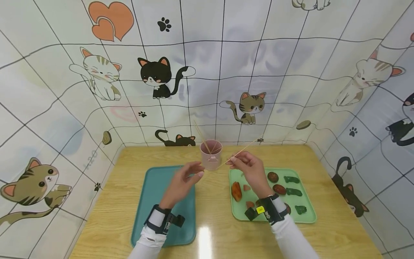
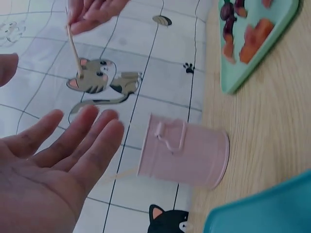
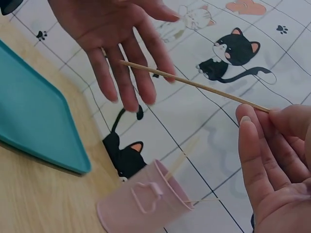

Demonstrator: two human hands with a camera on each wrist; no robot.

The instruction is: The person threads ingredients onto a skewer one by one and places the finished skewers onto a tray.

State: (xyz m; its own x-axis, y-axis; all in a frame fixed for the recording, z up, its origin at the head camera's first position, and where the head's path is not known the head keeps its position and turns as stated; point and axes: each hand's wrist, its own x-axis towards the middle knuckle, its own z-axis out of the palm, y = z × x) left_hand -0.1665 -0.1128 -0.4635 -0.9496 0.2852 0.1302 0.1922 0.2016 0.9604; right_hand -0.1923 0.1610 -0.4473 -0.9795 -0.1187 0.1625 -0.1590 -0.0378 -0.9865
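My right hand (image 1: 247, 169) pinches a thin wooden skewer (image 1: 243, 149) between thumb and fingertips, above the far left corner of the green tray (image 1: 233, 212). The skewer slants across, and its lower end points toward my left hand (image 1: 184, 181). That hand is raised over the blue tray (image 1: 152, 187), its fingers spread and relaxed with nothing gripped, as the left wrist view also shows. In the right wrist view the skewer (image 3: 194, 84) overlaps the left fingers. Behind both hands stands a pink bucket (image 1: 211, 162) with several more skewers (image 1: 202, 136) leaning in it.
On the green tray lie a brown-orange piece (image 1: 236, 191), dark round mushroom-like pieces (image 1: 273, 176), green pieces (image 1: 293, 192) and small pinkish bits (image 1: 246, 187). A cat-print sheet (image 1: 207, 90) rises behind and along both sides of the wooden table (image 1: 213, 205).
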